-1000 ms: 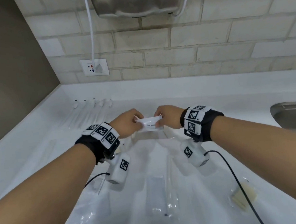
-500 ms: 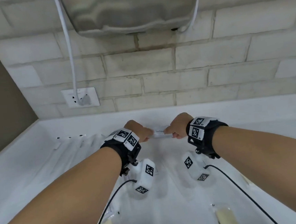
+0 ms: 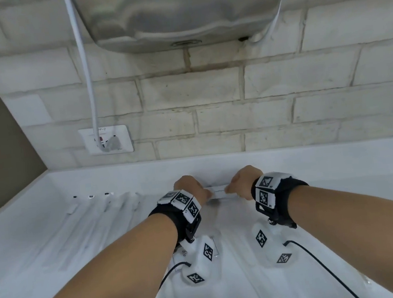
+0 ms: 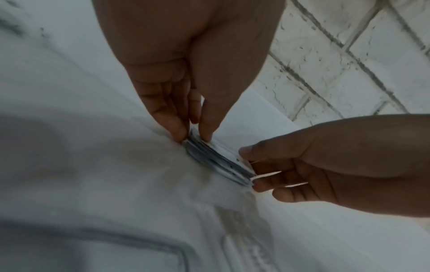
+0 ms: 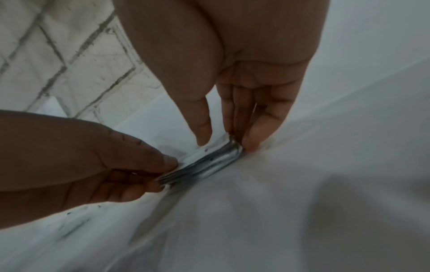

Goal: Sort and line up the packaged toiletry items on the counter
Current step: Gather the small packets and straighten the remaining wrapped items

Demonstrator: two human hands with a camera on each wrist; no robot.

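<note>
Change: a second ago the two hands held the stack of toothpaste sachets [image 3: 219, 193] up over the middle of the counter [image 3: 32, 248]; now it sits low at the back edge, against the foot of the tiled wall.
Meaning: judged from this, the stack is being set down as its own group, so the placing step is nearly done and release is what remains.
Left hand: the left hand [image 3: 190, 189] pinches the left end of the stack, thumb on one face and fingers [image 4: 172, 128] on the other, closed tight on it.
Right hand: the right hand [image 3: 244, 182] pinches the right end the same way, fingers curled round it.
Stack: several thin flat packets pressed together on edge, white faces with silvery edges; part of a printed word shows on top in the head view.
Position: back of the counter, roughly central, its lower edge touching or almost touching the surface; I cannot tell which.
Neighbours: a row of long clear-wrapped items [image 3: 105, 205] lies lined up toward the back left corner, apart from the stack.
</note>
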